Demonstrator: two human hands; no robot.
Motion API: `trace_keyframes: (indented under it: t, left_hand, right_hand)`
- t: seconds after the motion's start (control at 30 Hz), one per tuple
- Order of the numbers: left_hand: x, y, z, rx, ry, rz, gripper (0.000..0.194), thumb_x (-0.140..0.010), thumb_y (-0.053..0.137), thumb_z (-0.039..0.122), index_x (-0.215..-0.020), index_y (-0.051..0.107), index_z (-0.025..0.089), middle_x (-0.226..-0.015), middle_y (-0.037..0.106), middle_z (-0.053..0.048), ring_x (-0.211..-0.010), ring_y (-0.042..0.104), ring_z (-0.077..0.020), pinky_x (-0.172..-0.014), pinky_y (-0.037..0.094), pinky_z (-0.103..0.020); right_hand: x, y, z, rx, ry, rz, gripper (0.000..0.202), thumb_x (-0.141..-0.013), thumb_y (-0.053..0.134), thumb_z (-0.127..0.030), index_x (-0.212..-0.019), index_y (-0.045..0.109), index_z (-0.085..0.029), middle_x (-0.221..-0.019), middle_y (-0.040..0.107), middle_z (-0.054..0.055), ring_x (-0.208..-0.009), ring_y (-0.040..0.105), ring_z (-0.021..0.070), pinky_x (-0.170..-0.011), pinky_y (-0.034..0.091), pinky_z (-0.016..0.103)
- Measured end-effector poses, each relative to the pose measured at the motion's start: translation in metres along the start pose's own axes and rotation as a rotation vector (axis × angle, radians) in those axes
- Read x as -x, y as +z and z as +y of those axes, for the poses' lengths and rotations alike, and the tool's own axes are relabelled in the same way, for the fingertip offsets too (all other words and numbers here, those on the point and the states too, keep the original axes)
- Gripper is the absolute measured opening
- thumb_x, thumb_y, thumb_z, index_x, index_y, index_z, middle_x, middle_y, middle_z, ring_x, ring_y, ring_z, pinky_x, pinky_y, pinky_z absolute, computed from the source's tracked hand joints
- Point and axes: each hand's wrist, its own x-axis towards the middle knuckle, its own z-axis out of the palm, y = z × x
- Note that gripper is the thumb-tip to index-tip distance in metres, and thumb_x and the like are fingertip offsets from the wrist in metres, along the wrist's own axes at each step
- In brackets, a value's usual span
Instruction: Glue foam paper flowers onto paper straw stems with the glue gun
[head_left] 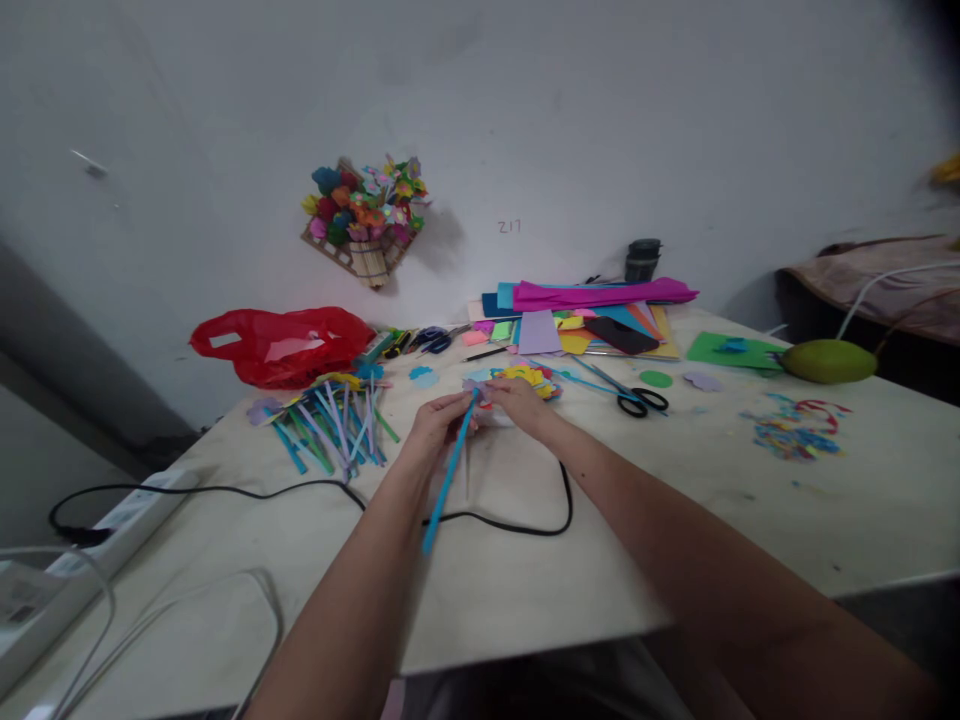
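Both hands meet near the middle of the table. My left hand (pixel 441 418) is closed round the upper part of a blue paper stick (pixel 448 484), which slants down toward the table's front edge. My right hand (pixel 520 402) is closed on a small purple paper flower (pixel 474 385) at the stick's top end. Yellow paper flowers (pixel 525 378) lie just behind the right hand. A whitish object with a black cord is partly hidden beneath the hands. To the left lies a pile of blue, green and purple paper sticks (pixel 330 425).
Black-handled scissors (pixel 632 400) lie right of the hands. Behind are coloured sheets (pixel 600 293) and a red bag (pixel 289 345). Farther right are paper scraps (pixel 796 430) and a green fruit (pixel 829 361). A power strip (pixel 135 510) and black cord (pixel 277 490) are at left.
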Motion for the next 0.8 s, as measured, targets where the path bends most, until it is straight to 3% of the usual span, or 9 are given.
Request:
trace_keyframes:
  t: [0.13,0.3,0.43,0.57,0.67,0.8]
  left_hand:
    - [0.002,-0.001,0.0,-0.015,-0.077,-0.061,0.03,-0.06,0.067,0.033,-0.08,0.063,0.01,-0.048,0.057,-0.001,-0.033,0.04,-0.0042,-0.033,0.021,-0.017]
    - [0.004,0.003,0.002,-0.121,-0.18,-0.056,0.028,-0.058,0.069,0.035,-0.067,0.06,0.01,-0.046,0.058,-0.002,-0.031,0.038,-0.0041,-0.032,0.019,-0.017]
    - [0.004,0.003,0.0,-0.231,-0.214,-0.062,0.03,-0.059,0.067,0.04,-0.062,0.058,0.011,-0.046,0.058,-0.003,-0.03,0.039,-0.0045,-0.031,0.018,-0.018]
    - [0.006,0.004,-0.003,-0.299,-0.241,-0.156,0.031,-0.06,0.066,0.041,-0.063,0.061,0.01,-0.057,0.063,-0.007,-0.035,0.046,-0.0058,-0.032,0.022,-0.018]
    - [0.008,0.008,-0.004,-0.238,-0.267,-0.229,0.028,-0.06,0.068,0.037,-0.07,0.062,0.011,-0.064,0.065,-0.008,-0.037,0.046,-0.0052,-0.033,0.022,-0.016]
    - [0.009,0.012,-0.001,-0.087,-0.342,-0.209,0.022,-0.06,0.069,0.024,-0.076,0.062,0.011,-0.056,0.062,-0.005,-0.034,0.039,-0.0025,-0.032,0.019,-0.014]
  right_hand:
    - [0.0,-0.002,0.001,-0.007,0.043,0.031,0.024,-0.072,0.043,-0.025,-0.057,0.058,-0.015,-0.059,0.056,0.0,-0.061,0.05,0.0128,-0.058,0.037,0.023]
    - [-0.001,0.0,0.006,0.043,0.085,0.039,0.026,-0.071,0.042,-0.029,-0.052,0.053,-0.016,-0.048,0.046,-0.003,-0.05,0.042,0.0105,-0.049,0.032,0.021]
    - [-0.004,0.0,0.012,0.148,0.124,0.088,0.025,-0.07,0.044,-0.028,-0.05,0.053,-0.017,-0.047,0.047,-0.002,-0.05,0.043,0.011,-0.049,0.03,0.021]
    - [-0.005,0.0,0.012,0.264,0.198,0.139,0.027,-0.071,0.045,-0.031,-0.051,0.056,-0.017,-0.051,0.052,0.0,-0.054,0.047,0.013,-0.051,0.032,0.023]
    - [-0.003,-0.001,0.007,0.317,0.225,0.153,0.026,-0.072,0.046,-0.03,-0.054,0.059,-0.017,-0.055,0.056,0.001,-0.058,0.05,0.0142,-0.054,0.034,0.024]
    - [-0.001,-0.003,0.001,0.36,0.217,0.171,0.023,-0.07,0.047,-0.027,-0.054,0.06,-0.016,-0.053,0.055,0.001,-0.057,0.049,0.0132,-0.052,0.033,0.023]
